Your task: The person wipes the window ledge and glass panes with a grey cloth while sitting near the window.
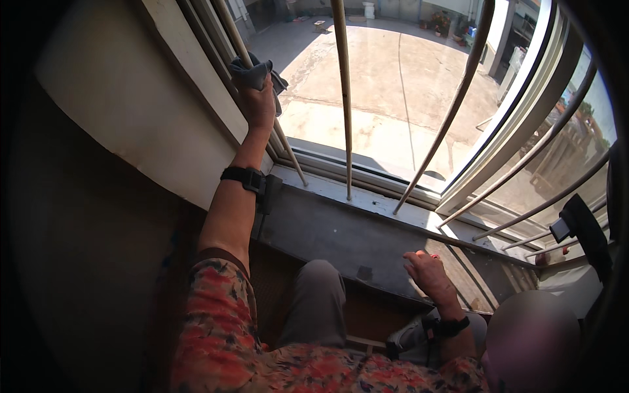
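My left hand point(259, 103) reaches up and forward, gripping a grey cloth point(250, 73) wrapped about the leftmost metal window bar point(291, 153). Part of the cloth hangs loose beside the wrist. Lower on the right, my right hand point(428, 275) hovers over or rests on the dark window sill point(324, 231); contact is unclear. Its fingers are loosely bent, and no held thing is plain in them. A small red spot shows at its edge, too small to identify. Both wrists wear black straps.
More vertical bars point(347, 108) stand before the glass, rising from a white ledge point(373, 202). A window frame post point(506, 132) divides the panes. A white wall point(132, 103) borders the left. A black device point(582, 236) juts in at right. My knee point(317, 290) is near the sill.
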A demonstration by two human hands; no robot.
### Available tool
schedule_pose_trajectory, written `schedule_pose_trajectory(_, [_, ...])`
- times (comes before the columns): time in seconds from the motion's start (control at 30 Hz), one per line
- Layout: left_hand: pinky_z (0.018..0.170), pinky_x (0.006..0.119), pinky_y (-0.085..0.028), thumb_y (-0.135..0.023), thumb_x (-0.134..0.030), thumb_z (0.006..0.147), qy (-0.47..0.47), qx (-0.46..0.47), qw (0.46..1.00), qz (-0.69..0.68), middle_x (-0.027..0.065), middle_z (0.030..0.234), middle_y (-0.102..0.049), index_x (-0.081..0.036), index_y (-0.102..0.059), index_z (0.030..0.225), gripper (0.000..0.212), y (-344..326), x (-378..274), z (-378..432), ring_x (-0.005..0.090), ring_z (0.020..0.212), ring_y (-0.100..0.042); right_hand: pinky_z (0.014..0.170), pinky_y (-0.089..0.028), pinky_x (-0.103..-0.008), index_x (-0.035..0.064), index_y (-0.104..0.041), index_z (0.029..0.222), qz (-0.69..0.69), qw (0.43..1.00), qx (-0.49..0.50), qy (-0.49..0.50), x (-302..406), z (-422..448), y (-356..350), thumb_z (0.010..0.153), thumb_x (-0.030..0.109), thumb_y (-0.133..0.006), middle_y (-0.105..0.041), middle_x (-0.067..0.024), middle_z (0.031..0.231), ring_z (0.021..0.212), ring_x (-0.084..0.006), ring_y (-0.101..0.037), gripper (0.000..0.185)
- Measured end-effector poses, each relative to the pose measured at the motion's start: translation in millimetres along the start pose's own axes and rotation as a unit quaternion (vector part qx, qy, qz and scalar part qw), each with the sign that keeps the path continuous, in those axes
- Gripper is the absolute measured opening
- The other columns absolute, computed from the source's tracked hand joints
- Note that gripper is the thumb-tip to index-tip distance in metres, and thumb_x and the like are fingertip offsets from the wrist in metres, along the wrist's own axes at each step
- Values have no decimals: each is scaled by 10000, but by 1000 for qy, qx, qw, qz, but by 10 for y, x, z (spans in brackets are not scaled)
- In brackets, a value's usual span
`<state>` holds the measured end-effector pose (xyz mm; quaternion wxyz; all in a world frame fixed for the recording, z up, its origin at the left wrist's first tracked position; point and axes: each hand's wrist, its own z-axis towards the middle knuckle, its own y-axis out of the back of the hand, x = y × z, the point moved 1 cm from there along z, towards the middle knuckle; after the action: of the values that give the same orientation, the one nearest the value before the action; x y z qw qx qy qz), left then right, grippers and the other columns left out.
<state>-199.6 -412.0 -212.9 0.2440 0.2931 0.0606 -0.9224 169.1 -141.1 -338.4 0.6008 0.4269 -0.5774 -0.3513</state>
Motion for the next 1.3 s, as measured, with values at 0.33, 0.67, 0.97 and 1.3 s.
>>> schedule_pose_trajectory(0.33, [859, 361, -401, -644, -123, 737, 116, 69, 989, 58, 147, 1098, -478, -38, -507, 1058, 359, 93, 692, -1222, 300, 1027, -486, 624, -464, -356, 94, -531, 987, -15, 1000, 14, 7, -25, 42, -187, 792, 203, -569, -572, -102, 826, 721, -263, -589, 226])
schedule_pose_trajectory(0.67, [770, 332, -453, -641, -36, 734, 393, 151, 907, 21, 92, 1006, -575, -11, -505, 1056, 350, 734, 318, -982, 218, 923, -555, 666, -464, -374, 106, -538, 988, -13, 999, -26, 19, -19, 7, -27, 801, 220, -554, -565, -108, 866, 789, -276, -578, 220])
schedule_pose_trajectory(0.97, [804, 291, -433, -648, -110, 751, 368, 117, 858, -339, 37, 971, -555, -46, -508, 1060, 345, 743, -1425, -503, 166, 902, -541, 717, -464, -356, 64, -560, 1011, 174, 981, -81, -8, -284, -277, 240, 808, 187, -555, -602, -128, 914, 825, -278, -581, 238])
schedule_pose_trajectory(1.3, [747, 285, -453, -598, -112, 797, 272, 149, 822, -478, 51, 923, -583, -46, -511, 1037, 264, 332, -2758, -254, 149, 826, -572, 605, -478, -270, 0, -562, 999, 271, 935, -183, -135, -498, -1249, 666, 835, 164, -550, -616, -96, 801, 673, -142, -599, 232])
